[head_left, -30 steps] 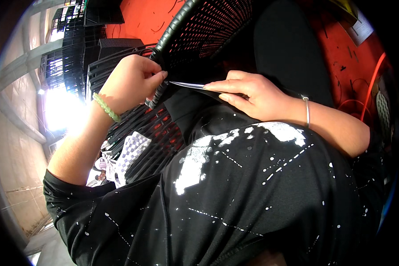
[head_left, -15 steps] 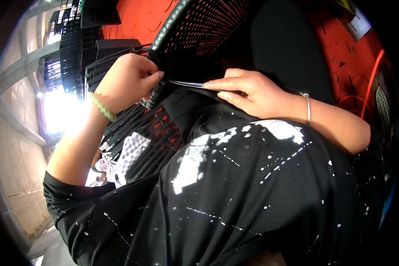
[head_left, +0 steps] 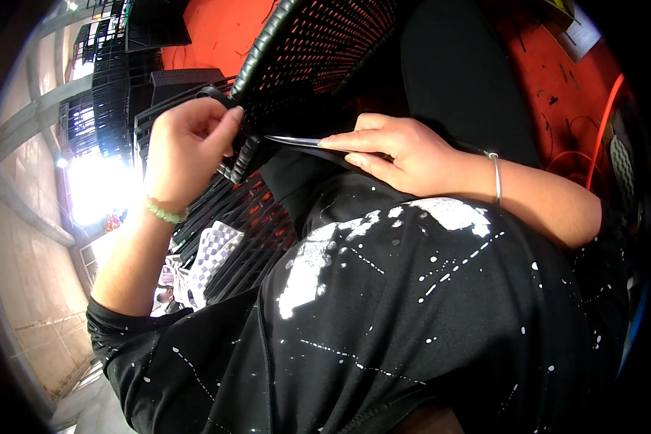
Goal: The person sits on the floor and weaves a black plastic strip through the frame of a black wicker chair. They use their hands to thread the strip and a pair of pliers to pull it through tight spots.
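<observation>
My left hand [head_left: 188,148], closed with thumb against fingers, is just left of the wrapped rim of a black woven piece [head_left: 257,61]. A dark plastic strip [head_left: 211,92] curls out above its knuckles; its grip on the strip is mostly hidden by the fingers. Below the fingers, a short wrapped black bar end [head_left: 244,158] shows. My right hand [head_left: 405,153] is shut on a slim, pointed metal tool [head_left: 291,140] with a shiny blade. The tip points left toward the rim, a little apart from my left hand.
Dark slats or strips [head_left: 249,253] lie below my left forearm, beside a checkered white-and-grey cloth item [head_left: 215,249]. The red floor [head_left: 535,94] holds scattered black scraps. A red hose [head_left: 606,123] curves at the right. Black woven pieces [head_left: 112,94] are stacked at the far left.
My left hand has drawn left and slightly down, off the wrapped rim. The woven piece and my right hand with the pointed tool have shifted slightly left in view.
</observation>
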Motion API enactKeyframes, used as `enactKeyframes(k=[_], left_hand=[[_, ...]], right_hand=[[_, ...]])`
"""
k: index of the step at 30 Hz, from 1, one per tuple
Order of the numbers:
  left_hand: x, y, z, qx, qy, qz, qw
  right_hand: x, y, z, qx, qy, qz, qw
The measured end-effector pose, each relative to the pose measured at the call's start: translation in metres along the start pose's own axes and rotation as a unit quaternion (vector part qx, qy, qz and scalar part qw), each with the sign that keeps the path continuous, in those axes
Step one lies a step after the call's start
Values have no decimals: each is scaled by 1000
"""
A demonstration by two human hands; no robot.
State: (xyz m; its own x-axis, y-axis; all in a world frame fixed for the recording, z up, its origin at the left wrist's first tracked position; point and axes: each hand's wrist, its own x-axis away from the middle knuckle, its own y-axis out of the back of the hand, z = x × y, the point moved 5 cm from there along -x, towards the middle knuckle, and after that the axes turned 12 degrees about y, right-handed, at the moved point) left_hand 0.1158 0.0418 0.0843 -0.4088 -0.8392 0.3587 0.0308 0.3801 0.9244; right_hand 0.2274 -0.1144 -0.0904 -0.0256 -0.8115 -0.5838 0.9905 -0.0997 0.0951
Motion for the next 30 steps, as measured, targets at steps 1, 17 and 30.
enactKeyframes(k=[1,17,30], left_hand=[[0,3,2,22,-6,-18,1000],[-1,4,9,35,6,-10,999],[0,5,-4,-8,-37,15,999]], right_hand=[[-1,1,1,-3,-10,2,1000],[-23,-26,-14,-178,-193,-1,965],[-11,-49,-25,-256,-196,-101,941]])
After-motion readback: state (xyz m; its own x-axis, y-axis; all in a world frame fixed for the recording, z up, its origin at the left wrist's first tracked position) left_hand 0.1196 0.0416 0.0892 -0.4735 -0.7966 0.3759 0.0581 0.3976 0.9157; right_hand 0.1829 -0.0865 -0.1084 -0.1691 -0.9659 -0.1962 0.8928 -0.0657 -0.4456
